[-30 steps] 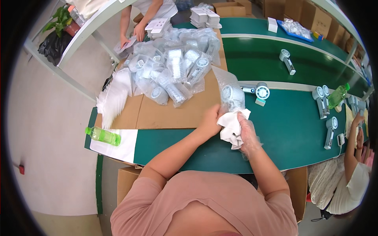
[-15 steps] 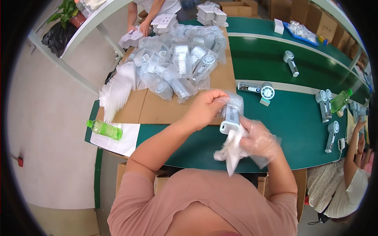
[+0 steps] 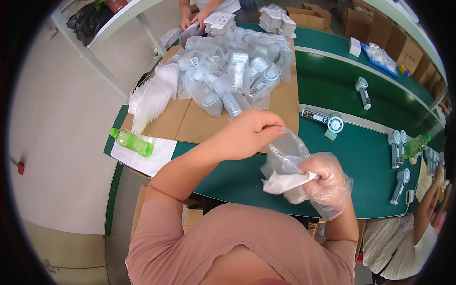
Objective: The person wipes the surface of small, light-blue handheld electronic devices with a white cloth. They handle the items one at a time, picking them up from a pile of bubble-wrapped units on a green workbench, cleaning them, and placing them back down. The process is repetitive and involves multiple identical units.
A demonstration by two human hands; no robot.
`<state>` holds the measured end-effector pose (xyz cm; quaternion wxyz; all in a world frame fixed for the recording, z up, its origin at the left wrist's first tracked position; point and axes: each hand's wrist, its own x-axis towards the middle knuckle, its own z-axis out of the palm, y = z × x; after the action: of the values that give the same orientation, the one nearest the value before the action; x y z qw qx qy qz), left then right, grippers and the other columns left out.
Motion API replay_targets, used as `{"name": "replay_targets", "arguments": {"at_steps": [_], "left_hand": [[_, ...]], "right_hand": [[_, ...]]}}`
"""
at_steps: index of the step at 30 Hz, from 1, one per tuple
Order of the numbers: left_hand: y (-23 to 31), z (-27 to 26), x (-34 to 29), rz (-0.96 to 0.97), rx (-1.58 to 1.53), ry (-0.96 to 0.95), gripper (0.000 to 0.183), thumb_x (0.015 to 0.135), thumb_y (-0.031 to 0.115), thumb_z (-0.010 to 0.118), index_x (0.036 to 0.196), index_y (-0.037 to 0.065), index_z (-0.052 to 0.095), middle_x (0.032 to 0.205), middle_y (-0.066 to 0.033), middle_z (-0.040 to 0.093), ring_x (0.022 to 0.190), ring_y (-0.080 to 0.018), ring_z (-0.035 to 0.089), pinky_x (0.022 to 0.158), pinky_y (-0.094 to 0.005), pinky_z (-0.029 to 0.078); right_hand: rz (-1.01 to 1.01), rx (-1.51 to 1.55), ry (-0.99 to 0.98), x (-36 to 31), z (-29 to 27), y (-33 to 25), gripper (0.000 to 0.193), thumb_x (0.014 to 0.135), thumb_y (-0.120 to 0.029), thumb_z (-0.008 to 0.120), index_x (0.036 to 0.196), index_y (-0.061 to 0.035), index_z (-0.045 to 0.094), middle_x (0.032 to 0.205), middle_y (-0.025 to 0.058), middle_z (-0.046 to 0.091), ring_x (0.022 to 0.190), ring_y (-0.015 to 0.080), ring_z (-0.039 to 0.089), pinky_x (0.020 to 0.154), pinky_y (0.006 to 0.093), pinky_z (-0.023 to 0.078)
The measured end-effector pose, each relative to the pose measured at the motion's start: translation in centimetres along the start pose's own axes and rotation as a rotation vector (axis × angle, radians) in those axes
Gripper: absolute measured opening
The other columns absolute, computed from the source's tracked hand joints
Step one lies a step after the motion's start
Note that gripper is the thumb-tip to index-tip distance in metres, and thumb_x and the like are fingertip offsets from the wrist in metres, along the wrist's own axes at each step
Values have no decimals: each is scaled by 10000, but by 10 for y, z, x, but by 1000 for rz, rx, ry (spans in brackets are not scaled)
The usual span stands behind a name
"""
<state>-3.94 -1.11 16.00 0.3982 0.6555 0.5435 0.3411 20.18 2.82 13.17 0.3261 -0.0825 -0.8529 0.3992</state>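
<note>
My left hand (image 3: 254, 134) pinches the edge of a clear plastic bag (image 3: 289, 151) between thumb and fingertips, above the table's near edge. My right hand (image 3: 327, 178), in a loose clear plastic glove, is closed on a white cloth (image 3: 287, 184) that hangs toward the left. The bag reaches across to the right hand, and no fan can be made out inside it. Beyond my hands a heap of handheld fans in clear bubble bags (image 3: 240, 73) covers a cardboard sheet (image 3: 190, 121). An unwrapped fan (image 3: 335, 123) lies on the green table to the right.
Several more bare fans (image 3: 400, 183) lie at the right, by a green bottle (image 3: 416, 146). At left are fanned-out white sleeves (image 3: 153, 99) and another green bottle (image 3: 133, 142). One co-worker's hands (image 3: 194, 20) handle white boxes at the back; another person (image 3: 403, 242) sits at right.
The pale blue fan between my hands no longer shows; clear plastic is stretched there instead. My right hand has moved slightly right with the cloth. The whole view has shifted a little.
</note>
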Motion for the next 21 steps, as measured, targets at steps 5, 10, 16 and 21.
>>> {"name": "replay_targets", "arguments": {"at_steps": [5,10,16,21], "left_hand": [[-15,-39,45,221,340,267,133,916,134,570,936,23,640,744,-4,598,674,-79,535,613,-273,464],[-4,-134,94,439,745,857,191,921,186,546,943,18,633,677,-121,626,678,-245,639,630,-365,486],[-151,-217,125,144,1130,852,162,900,159,486,878,44,598,889,-227,649,867,-431,611,729,-532,460],[-192,-173,77,140,635,796,151,863,123,642,938,-6,625,821,-77,633,725,-164,616,676,-300,503]], "right_hand": [[435,628,475,-21,14,10,240,790,-92,701,1012,-51,619,959,12,587,816,104,565,701,230,457],[536,652,721,-53,4,51,127,824,-43,637,946,-49,604,875,14,584,760,84,533,692,227,456],[390,-346,578,-79,-11,95,112,736,3,604,845,-8,579,775,69,603,745,122,566,663,274,467],[440,-354,697,-78,-77,102,148,773,-51,580,914,-13,610,821,146,641,753,230,623,681,321,487]]}}
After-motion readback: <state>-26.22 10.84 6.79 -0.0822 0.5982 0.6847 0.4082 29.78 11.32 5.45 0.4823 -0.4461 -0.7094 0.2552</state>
